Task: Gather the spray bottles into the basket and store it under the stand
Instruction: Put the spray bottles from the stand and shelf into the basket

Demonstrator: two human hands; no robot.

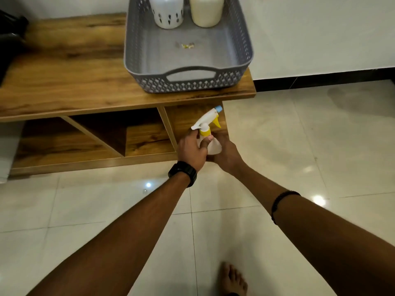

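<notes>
Two bottles (186, 11) already in basket (188, 82), far end; basket on table (74, 82). Both hands, left (191, 151) and right (226, 155), clasped round third spray bottle (210, 133), low beside table. Left: drop it in, slide basket under.

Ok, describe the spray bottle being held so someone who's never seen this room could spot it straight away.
Find the low wooden stand with the grey perforated basket on its right end. Just below that end, both hands, left hand and right hand, clasp a pale spray bottle. Unlike the two bottles standing in the basket, it shows a white trigger head, yellow lever and blue nozzle.
</notes>
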